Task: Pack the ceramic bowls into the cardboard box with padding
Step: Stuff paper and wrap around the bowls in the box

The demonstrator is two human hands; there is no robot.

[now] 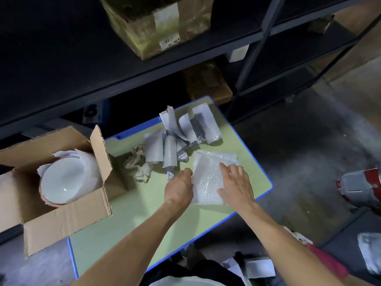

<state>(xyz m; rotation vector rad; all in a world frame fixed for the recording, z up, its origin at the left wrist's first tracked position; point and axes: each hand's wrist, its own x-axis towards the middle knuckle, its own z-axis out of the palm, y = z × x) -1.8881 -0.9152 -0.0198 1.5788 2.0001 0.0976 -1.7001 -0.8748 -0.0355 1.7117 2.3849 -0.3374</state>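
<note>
An open cardboard box [61,221] sits at the left edge of a green table [123,219]. Inside it a white ceramic bowl [61,180] lies tilted, with white padding [90,162] behind it. A folded sheet of bubble wrap [208,178] lies flat on the table's right part. My left hand [179,187] grips the sheet's left edge, fingers curled at it. My right hand [237,184] rests flat on the sheet's right side with fingers spread.
Curled grey padded mailer pieces [181,133] and crumpled brown paper [138,164] lie at the table's far side. Dark metal shelving [144,69] with a worn carton [158,23] stands behind. A red and white object [360,186] lies on the floor at right.
</note>
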